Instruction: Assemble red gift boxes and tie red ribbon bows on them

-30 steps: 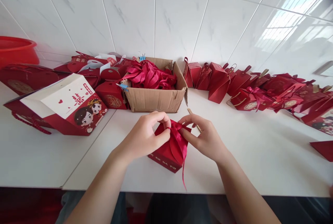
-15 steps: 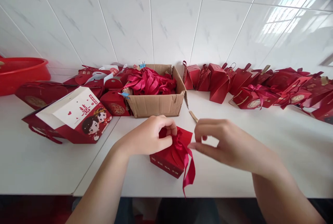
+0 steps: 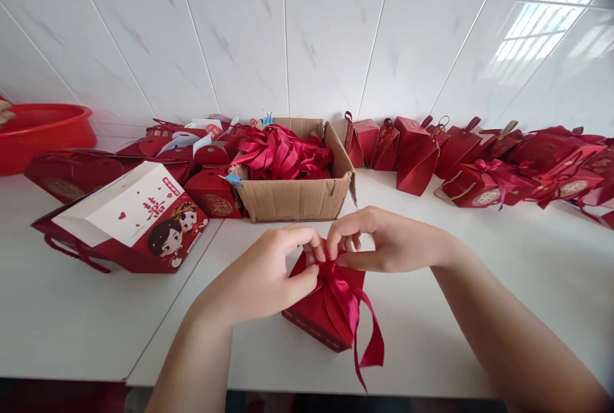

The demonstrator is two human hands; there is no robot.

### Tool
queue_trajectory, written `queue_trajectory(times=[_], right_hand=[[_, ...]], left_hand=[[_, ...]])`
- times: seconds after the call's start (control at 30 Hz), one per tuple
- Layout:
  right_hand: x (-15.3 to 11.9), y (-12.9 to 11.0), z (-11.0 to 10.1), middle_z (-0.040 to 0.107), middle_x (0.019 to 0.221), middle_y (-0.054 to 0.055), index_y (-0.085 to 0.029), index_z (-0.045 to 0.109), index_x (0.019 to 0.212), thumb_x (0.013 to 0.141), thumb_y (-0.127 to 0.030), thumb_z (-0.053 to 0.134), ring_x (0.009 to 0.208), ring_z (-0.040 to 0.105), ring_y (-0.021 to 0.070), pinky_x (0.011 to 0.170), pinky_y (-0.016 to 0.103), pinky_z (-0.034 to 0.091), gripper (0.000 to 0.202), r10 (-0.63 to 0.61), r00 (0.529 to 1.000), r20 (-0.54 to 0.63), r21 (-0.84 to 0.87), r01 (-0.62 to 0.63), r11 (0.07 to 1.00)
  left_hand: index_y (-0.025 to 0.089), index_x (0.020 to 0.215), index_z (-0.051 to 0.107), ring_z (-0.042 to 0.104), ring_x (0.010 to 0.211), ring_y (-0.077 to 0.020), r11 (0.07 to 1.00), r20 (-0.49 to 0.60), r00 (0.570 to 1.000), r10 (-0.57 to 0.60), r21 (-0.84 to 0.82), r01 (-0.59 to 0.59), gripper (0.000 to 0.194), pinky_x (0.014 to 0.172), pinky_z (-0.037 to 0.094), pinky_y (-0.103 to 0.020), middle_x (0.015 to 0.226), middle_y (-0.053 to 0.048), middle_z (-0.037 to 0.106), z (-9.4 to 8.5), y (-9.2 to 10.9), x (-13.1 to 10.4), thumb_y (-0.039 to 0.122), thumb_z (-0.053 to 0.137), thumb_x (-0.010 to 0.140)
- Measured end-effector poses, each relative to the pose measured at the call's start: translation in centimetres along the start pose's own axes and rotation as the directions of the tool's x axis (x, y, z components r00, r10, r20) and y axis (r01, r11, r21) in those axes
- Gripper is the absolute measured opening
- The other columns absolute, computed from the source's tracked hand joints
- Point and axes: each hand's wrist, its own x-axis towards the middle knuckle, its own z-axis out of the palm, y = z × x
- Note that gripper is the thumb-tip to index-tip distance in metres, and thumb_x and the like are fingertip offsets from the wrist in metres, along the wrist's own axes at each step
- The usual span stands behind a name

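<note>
The small red paperboard box sits on the white tabletop directly in front of me, its folded flaps upward and a line of pale characters along its lower front side. A glossy crimson satin ribbon is gathered at the top of the box; 2 tails run down over its right side, their ends lying past its edge.

My left hand is at the left of the gather, thumb and forefinger drawn together on the ribbon. My right hand faces it, palm down, thumb and forefinger also pinched on the ribbon; the exact fold held is hidden by my fingers.

Just behind stands an open brown cardboard carton, filled with a heap of loose crimson ribbons, with 2 blue metal binder clips at its left side. To the left lies a white-and-red printed box bearing 2 cartoon figures; beyond it, a round red plastic basin. To the right, assorted red gift boxes line the white tiled wall.
</note>
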Motion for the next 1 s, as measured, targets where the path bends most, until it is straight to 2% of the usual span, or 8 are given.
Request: queue_trajectory(times=[0.17, 0.33, 0.5, 0.67, 0.87, 1.0], right_hand=[[-0.3, 0.1, 0.3, 0.064, 0.089, 0.005, -0.015, 0.072, 0.105, 0.083, -0.001, 0.05, 0.078, 0.061, 0.0105, 0.068, 0.022, 0.046, 0.033, -0.084, 0.995, 0.046, -0.066, 0.087, 0.994], [-0.7, 0.2, 0.0, 0.056, 0.085, 0.003, -0.021, 0.073, 0.107, 0.08, 0.007, 0.046, 0.07, 0.054, 0.0086, 0.063, 0.021, 0.042, 0.048, -0.068, 0.992, 0.103, -0.186, 0.086, 0.979], [-1.1, 0.4, -0.2, 0.055, 0.087, 0.004, -0.026, 0.072, 0.108, 0.081, 0.007, 0.045, 0.071, 0.054, 0.0095, 0.065, 0.022, 0.042, 0.051, -0.039, 0.991, 0.126, -0.236, 0.068, 0.969], [-1.2, 0.4, -0.2, 0.056, 0.09, 0.005, -0.027, 0.072, 0.109, 0.081, 0.007, 0.045, 0.074, 0.056, 0.0105, 0.067, 0.024, 0.044, 0.052, -0.028, 0.993, 0.111, -0.242, 0.054, 0.969], [-1.2, 0.4, 0.0, 0.056, 0.089, 0.005, -0.026, 0.073, 0.107, 0.08, 0.007, 0.045, 0.075, 0.056, 0.0108, 0.068, 0.024, 0.044, 0.051, -0.037, 0.993, 0.11, -0.231, 0.061, 0.971], [-1.2, 0.4, 0.0, 0.055, 0.089, 0.004, -0.025, 0.073, 0.106, 0.078, 0.009, 0.043, 0.074, 0.055, 0.01, 0.066, 0.023, 0.044, 0.053, -0.044, 0.993, 0.111, -0.227, 0.068, 0.971]], left_hand=[[0.026, 0.08, 0.062, 0.06, 0.08, -0.0148, 1.0, 0.006, 1.0, -0.009, -0.011, 0.009, 0.014, 0.074, 0.045, -0.026, 0.085, 0.006, 0.065, 0.0, -0.1, 0.2, 0.02, 0.05, 0.082], [0.025, 0.076, 0.058, 0.058, 0.078, -0.014, 1.0, -0.021, 1.0, -0.02, 0.006, 0.02, 0.014, 0.072, 0.044, -0.026, 0.083, 0.006, 0.062, 0.2, -0.6, 0.0, 0.016, 0.049, 0.079], [0.025, 0.078, 0.055, 0.054, 0.078, -0.014, 0.999, -0.033, 0.999, -0.006, 0.04, 0.007, 0.013, 0.072, 0.043, -0.028, 0.082, 0.006, 0.059, 0.4, -0.8, 0.0, 0.015, 0.047, 0.08], [0.023, 0.077, 0.053, 0.053, 0.085, -0.0146, 0.994, -0.016, 0.997, 0.079, 0.074, -0.078, 0.009, 0.075, 0.043, -0.027, 0.081, 0.004, 0.055, 0.5, -0.6, 0.1, 0.016, 0.049, 0.08], [0.022, 0.073, 0.048, 0.048, 0.092, -0.0167, 0.991, 0.027, 0.995, 0.099, 0.088, -0.101, 0.007, 0.079, 0.044, -0.029, 0.089, 0.001, 0.05, 0.8, -0.5, 0.2, 0.019, 0.052, 0.079], [0.021, 0.073, 0.048, 0.045, 0.107, -0.0192, 0.995, 0.048, 0.996, 0.081, 0.058, -0.084, 0.011, 0.088, 0.043, -0.032, 0.1, -0.001, 0.051, 1.0, -0.8, 0.4, 0.021, 0.049, 0.084]])
